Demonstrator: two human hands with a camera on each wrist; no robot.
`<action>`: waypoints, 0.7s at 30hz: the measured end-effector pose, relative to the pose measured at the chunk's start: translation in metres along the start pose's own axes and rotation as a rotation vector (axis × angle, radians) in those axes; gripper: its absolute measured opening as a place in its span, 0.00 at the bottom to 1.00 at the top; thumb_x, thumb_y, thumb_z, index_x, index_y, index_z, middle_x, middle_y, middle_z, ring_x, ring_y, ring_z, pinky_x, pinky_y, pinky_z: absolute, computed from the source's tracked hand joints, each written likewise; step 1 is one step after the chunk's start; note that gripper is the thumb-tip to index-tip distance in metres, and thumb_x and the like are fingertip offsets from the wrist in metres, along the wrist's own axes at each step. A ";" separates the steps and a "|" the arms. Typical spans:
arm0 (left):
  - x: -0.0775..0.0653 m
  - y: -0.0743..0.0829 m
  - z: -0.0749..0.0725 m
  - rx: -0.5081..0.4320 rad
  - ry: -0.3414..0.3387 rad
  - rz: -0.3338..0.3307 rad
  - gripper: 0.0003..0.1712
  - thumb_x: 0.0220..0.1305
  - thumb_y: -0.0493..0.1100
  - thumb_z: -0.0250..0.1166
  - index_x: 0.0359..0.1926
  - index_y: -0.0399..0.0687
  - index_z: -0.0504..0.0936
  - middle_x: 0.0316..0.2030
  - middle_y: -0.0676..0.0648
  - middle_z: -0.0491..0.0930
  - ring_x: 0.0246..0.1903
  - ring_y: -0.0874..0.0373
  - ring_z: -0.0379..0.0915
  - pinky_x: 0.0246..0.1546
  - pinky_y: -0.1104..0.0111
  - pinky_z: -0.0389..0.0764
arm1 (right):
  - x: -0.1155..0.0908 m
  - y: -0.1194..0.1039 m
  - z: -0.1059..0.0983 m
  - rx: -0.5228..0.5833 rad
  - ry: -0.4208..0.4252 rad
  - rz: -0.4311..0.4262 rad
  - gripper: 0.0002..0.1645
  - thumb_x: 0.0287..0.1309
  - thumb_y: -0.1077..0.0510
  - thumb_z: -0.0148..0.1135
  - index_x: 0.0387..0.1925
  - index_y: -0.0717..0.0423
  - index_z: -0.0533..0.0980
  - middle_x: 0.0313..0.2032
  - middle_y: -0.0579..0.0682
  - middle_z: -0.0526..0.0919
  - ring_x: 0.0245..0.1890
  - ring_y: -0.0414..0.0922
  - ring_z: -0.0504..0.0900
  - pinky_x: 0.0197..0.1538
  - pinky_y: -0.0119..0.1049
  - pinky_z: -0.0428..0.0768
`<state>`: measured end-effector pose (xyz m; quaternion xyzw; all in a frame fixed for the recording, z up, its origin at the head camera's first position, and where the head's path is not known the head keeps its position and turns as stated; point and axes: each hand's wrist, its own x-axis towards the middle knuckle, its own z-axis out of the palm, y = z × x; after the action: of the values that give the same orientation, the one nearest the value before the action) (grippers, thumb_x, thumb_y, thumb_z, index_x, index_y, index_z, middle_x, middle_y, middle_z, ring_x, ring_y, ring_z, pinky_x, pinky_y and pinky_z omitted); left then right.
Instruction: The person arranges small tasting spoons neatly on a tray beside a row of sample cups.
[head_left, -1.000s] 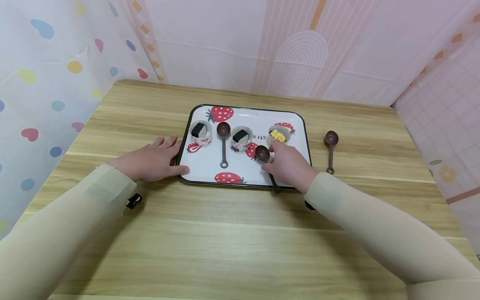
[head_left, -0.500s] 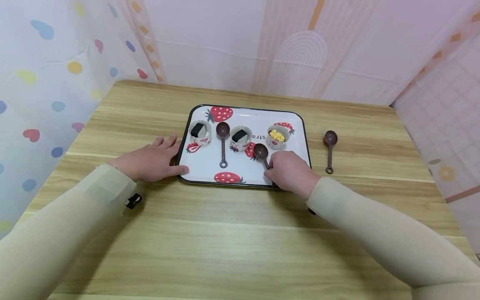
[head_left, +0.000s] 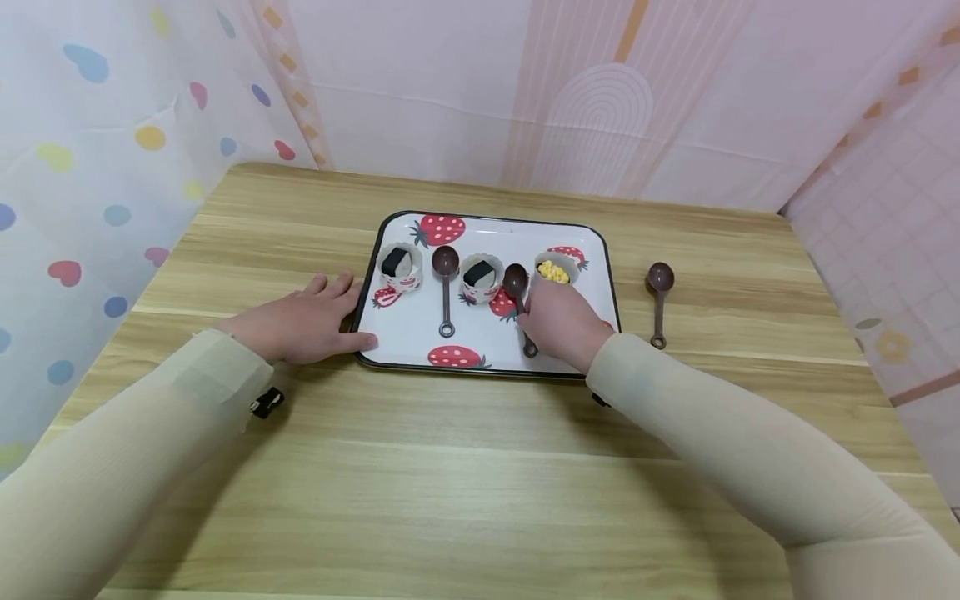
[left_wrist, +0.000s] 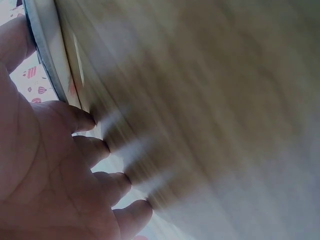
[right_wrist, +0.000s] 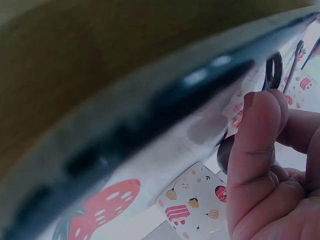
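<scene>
My right hand (head_left: 564, 323) pinches the handle of a brown measuring spoon (head_left: 515, 281) between thumb and fingers, over the right half of a strawberry-print tray (head_left: 405, 346). In the right wrist view the spoon's ring end (right_wrist: 273, 70) shows above the fingertips. Just beyond this hand is a paper cup (right_wrist: 192, 200) holding yellow kernel-like pieces (head_left: 553, 272). My left hand (head_left: 311, 321) lies flat with spread fingers at the tray's left edge, its thumb over the rim. A second brown measuring spoon (head_left: 446, 262) lies on the tray between two cups.
Those two paper cups, a left cup (head_left: 400, 279) and a middle cup (head_left: 482, 292), each hold a black-and-white piece like a rice ball. Right of the tray, a third measuring spoon (head_left: 660, 279) lies on the wooden table (head_left: 465, 483). Patterned curtains (head_left: 465, 92) hang behind.
My right hand has slid down the handle, then moved up and left with the spoon. The spoon now lies more upright, fully over the tray, near the middle cup. My left hand stays put.
</scene>
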<state>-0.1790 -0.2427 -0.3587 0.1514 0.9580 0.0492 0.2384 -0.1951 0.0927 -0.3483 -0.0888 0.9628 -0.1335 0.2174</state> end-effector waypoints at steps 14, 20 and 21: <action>0.001 0.000 0.001 -0.003 0.007 -0.004 0.64 0.70 0.77 0.54 0.83 0.33 0.45 0.82 0.26 0.39 0.78 0.18 0.33 0.75 0.27 0.47 | -0.002 0.002 0.007 0.026 0.066 -0.043 0.23 0.71 0.52 0.66 0.61 0.58 0.80 0.50 0.51 0.83 0.44 0.48 0.81 0.47 0.39 0.82; 0.002 0.001 0.001 -0.003 0.008 -0.010 0.65 0.70 0.78 0.55 0.83 0.33 0.46 0.82 0.26 0.39 0.78 0.18 0.33 0.75 0.27 0.48 | 0.003 0.001 0.007 0.055 0.059 -0.025 0.22 0.72 0.51 0.67 0.61 0.56 0.79 0.51 0.50 0.82 0.42 0.47 0.82 0.41 0.37 0.82; 0.002 0.001 0.001 -0.004 0.007 -0.012 0.65 0.69 0.78 0.55 0.83 0.34 0.46 0.82 0.26 0.39 0.78 0.18 0.33 0.75 0.27 0.48 | 0.004 0.000 0.007 0.065 0.055 -0.017 0.22 0.72 0.51 0.67 0.61 0.55 0.78 0.50 0.49 0.83 0.41 0.47 0.82 0.39 0.37 0.82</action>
<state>-0.1794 -0.2414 -0.3606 0.1448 0.9597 0.0500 0.2354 -0.1954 0.0905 -0.3565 -0.0860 0.9629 -0.1688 0.1922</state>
